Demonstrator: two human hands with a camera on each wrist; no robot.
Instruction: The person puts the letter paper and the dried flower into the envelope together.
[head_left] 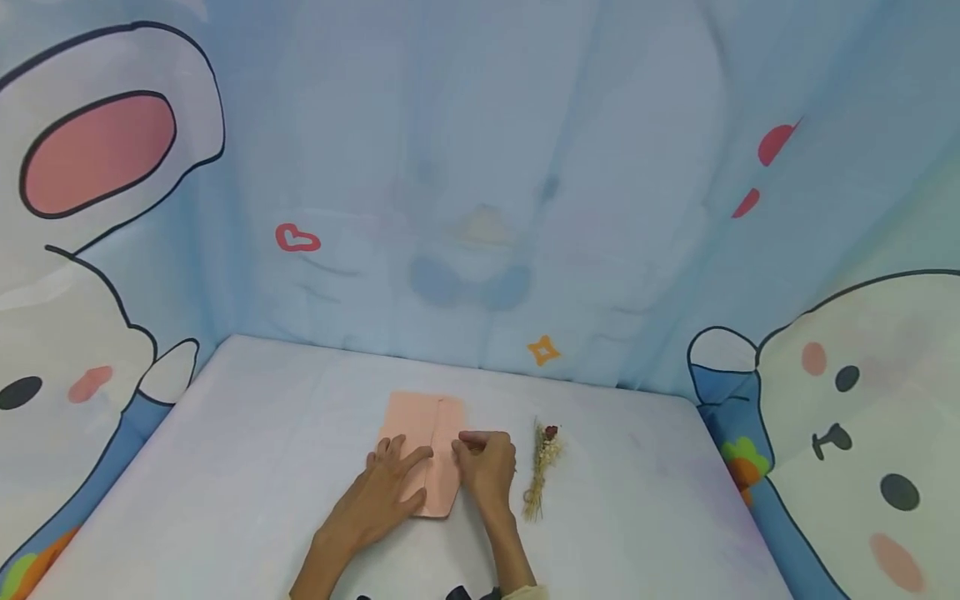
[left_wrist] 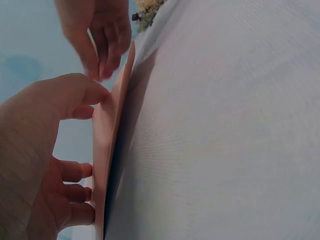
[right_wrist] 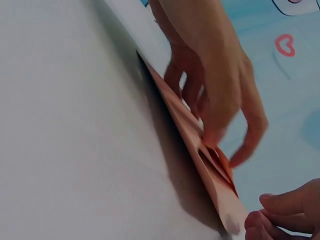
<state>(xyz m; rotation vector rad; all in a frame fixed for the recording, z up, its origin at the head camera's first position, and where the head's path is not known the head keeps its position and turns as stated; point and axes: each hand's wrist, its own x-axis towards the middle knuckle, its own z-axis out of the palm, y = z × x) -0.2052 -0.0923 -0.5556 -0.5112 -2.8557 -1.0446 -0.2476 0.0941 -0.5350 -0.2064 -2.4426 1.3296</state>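
A folded pink paper (head_left: 446, 417), shaped like an envelope with a lengthwise seam, lies on the white table. My left hand (head_left: 382, 492) rests across its left half with spread fingers, the thumb near the lower edge. In the right wrist view, an orange-pink flap (right_wrist: 224, 162) stands slightly raised between the left thumb and index finger. My right hand (head_left: 489, 468) is at the paper's right edge, fingers loosely bent and thumb close to the fingertips. Both wrist views show no object between those fingertips. A small dried-flower bunch (head_left: 542, 471) lies right of this hand.
The white tabletop (head_left: 615, 492) extends around the paper on every side. A light blue cloth (head_left: 480, 167) with cartoon figures hangs behind and beside the table. Small dark objects (head_left: 457, 593) show at the bottom edge, between the forearms.
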